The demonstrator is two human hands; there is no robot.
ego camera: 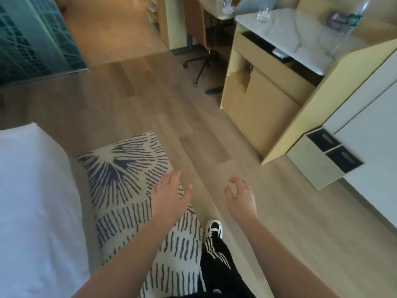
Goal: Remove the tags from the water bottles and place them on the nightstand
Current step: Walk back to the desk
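Blurring at the top right, a water bottle point(345, 24), tag indistinct; both hands point(169, 196) point(241, 197) empty, fingers loose.

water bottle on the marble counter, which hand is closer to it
Right. The right hand hangs empty over the floor, well below the water bottle; the left hand is further left, over the rug's edge.

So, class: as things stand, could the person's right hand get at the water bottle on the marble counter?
Probably not yet. The right hand hangs empty over the floor, well short of the water bottle on the marble counter. Nothing blocks the way; the person would have to step closer.
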